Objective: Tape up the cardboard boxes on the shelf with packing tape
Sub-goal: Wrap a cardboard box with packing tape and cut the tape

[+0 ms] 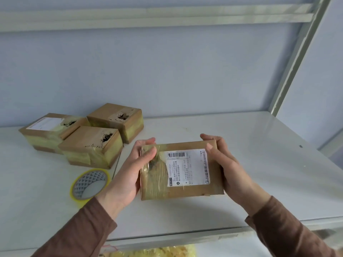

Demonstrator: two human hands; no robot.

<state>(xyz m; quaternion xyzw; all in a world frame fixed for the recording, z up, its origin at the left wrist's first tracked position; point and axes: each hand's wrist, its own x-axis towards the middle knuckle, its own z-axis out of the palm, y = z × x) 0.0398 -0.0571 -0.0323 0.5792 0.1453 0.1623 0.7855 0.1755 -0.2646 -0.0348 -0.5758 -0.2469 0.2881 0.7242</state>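
I hold a cardboard box (193, 191) with a white shipping label (188, 167) between both hands, just above the white shelf (259, 164). Clear tape covers its left part. My left hand (128, 173) grips the left side, thumb pressing on the taped top. My right hand (226, 164) grips the right side, thumb on the top edge. A roll of yellowish packing tape (91, 184) lies flat on the shelf to the left of my left hand. Three taped cardboard boxes (92, 145) (48, 132) (118, 119) sit in a cluster at the back left, each with a torn hole on top.
The shelf's front edge (167, 236) runs below my wrists. A metal upright (295, 58) rises at the right, and an upper shelf rail (148, 17) crosses overhead. A yellow bag (157, 251) shows on the level below.
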